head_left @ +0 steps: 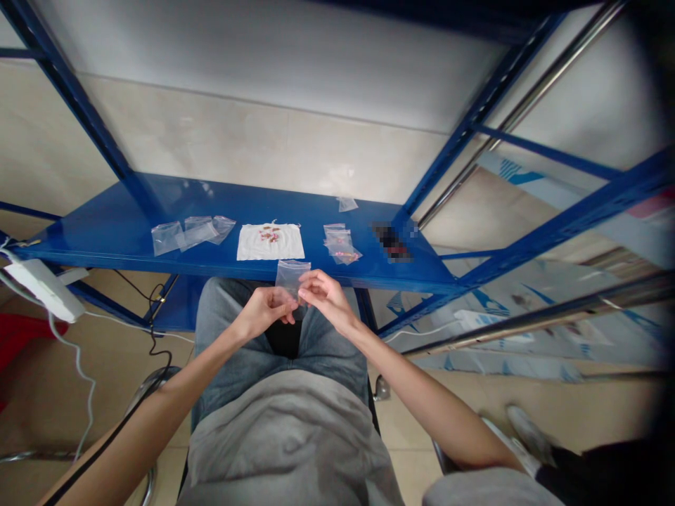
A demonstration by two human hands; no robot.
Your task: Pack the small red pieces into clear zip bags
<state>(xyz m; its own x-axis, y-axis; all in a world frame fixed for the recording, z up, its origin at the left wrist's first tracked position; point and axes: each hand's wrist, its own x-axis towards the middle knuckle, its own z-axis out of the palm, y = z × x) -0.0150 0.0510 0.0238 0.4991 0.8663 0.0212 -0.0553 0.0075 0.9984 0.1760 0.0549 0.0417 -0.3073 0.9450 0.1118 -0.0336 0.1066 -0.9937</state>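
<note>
Blue shelf [295,205], clear bags [169,239] leftmost, white cloth [247,247] midway, bags of reddish bits [337,239], another bag [346,204] behind, blurred, seemingly flat dark item [390,241]

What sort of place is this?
Indoors, probably a workroom or stockroom, though nothing visible settles which. A blue metal shelf serves as a work surface, holding clear plastic bags and a white cloth with small pieces on it.

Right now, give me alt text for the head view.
A person's left hand and right hand hold a clear bag above the lap. On the blue shelf, left to right: clear bags, a white cloth bearing small pieces, bags with pinkish contents, a pixelated item.
</note>
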